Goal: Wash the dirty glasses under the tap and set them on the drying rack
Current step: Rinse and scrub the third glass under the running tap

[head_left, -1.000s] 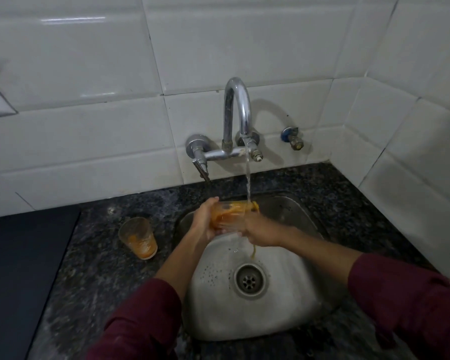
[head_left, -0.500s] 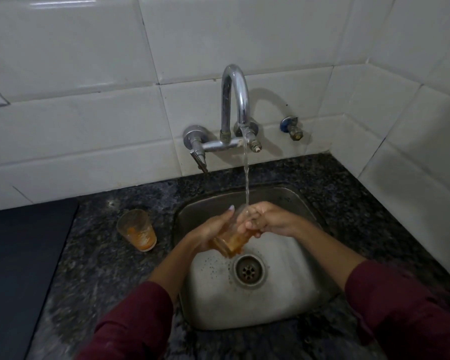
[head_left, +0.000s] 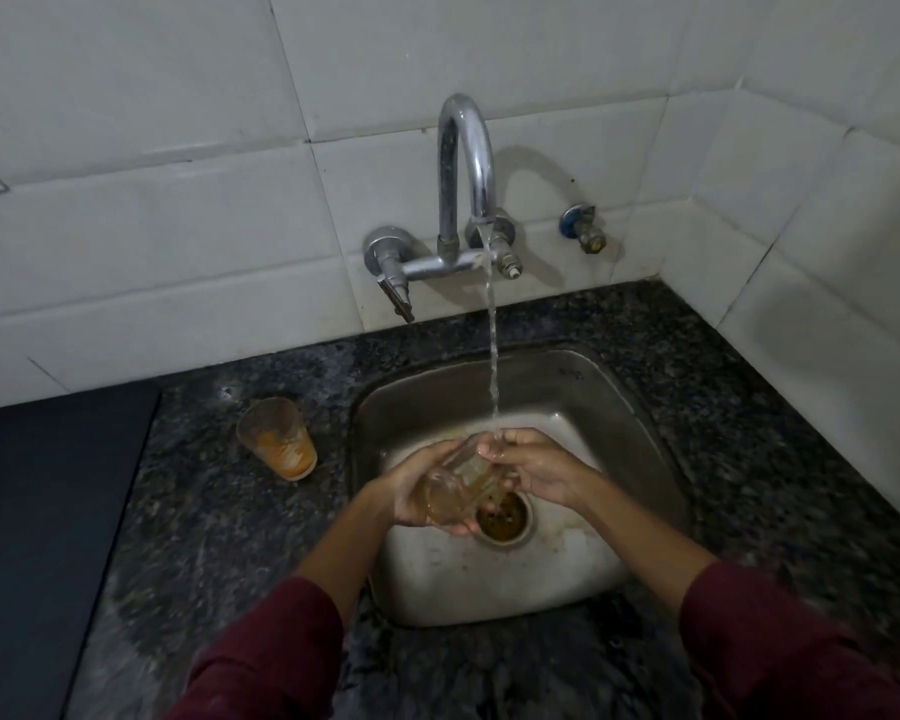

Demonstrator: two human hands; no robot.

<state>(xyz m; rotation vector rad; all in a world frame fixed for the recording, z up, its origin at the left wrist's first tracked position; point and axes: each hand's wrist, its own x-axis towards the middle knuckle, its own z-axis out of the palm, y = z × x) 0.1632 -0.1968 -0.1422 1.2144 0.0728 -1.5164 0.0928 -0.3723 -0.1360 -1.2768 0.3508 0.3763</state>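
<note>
Both hands over the steel sink (head_left: 640, 407), above the drain (head_left: 505, 519), working one glass (head_left: 455, 483) tipped on its side

Left hand (head_left: 417, 485) cupped under and around the glass, fingers curled along its wall – grip closed on it. Right hand (head_left: 536, 467) at the other end of the same glass, fingers bent onto it, grip likewise closed on the glass; exactly which fingertips touch, hard to tell through the wet blur

Thin stream of water (head_left: 492, 356) falling from the curved chrome tap (head_left: 463, 163) on the tiled wall, landing on the right hand's fingers just beside the glass. Orange-brown residue tinting the held glass and pooling in the drain

Second glass (head_left: 277, 439) upright on the dark speckled stone desk (head_left: 204, 511), left of the sink and well apart from the hands – smeared orange inside, thickest near its base

Small valve (head_left: 583, 228) on the wall to the right of the tap. Dark flat panel (head_left: 48, 511) at the far left edge of the desk. Maroon sleeves (head_left: 271, 652) on both forearms, pushed back from the wrists
</note>
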